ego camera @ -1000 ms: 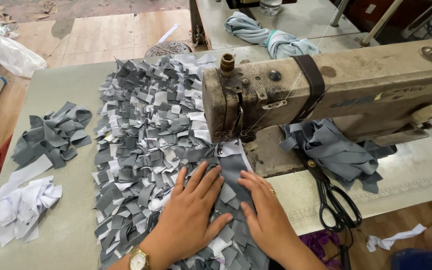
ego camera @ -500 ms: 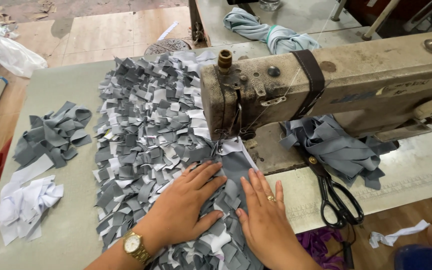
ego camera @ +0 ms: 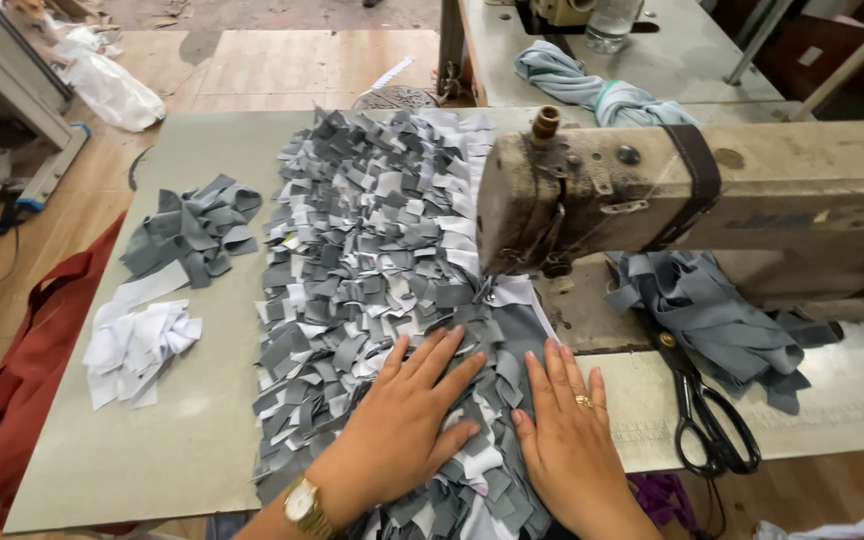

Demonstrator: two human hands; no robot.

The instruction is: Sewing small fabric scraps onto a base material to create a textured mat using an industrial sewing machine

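Note:
A shaggy mat [ego camera: 372, 260] of grey and white fabric strips lies across the grey table [ego camera: 182, 420] and runs under the head of an old beige sewing machine [ego camera: 652, 190]. My left hand [ego camera: 402, 420], with a gold watch on the wrist, presses flat on the mat, fingers spread toward the needle area [ego camera: 492, 290]. My right hand [ego camera: 567, 430], wearing a ring, lies flat beside it on the mat's right edge. Neither hand grips anything.
A pile of grey strips [ego camera: 192, 225] and a pile of white strips [ego camera: 137, 340] sit left of the mat. Black scissors [ego camera: 707, 420] and more grey strips [ego camera: 712, 320] lie right of the needle. A red bag [ego camera: 27, 380] hangs at the table's left edge.
Both hands have slid the mat a little and shifted on it; the left hand's fingers now spread wider toward the needle. The view has moved slightly.

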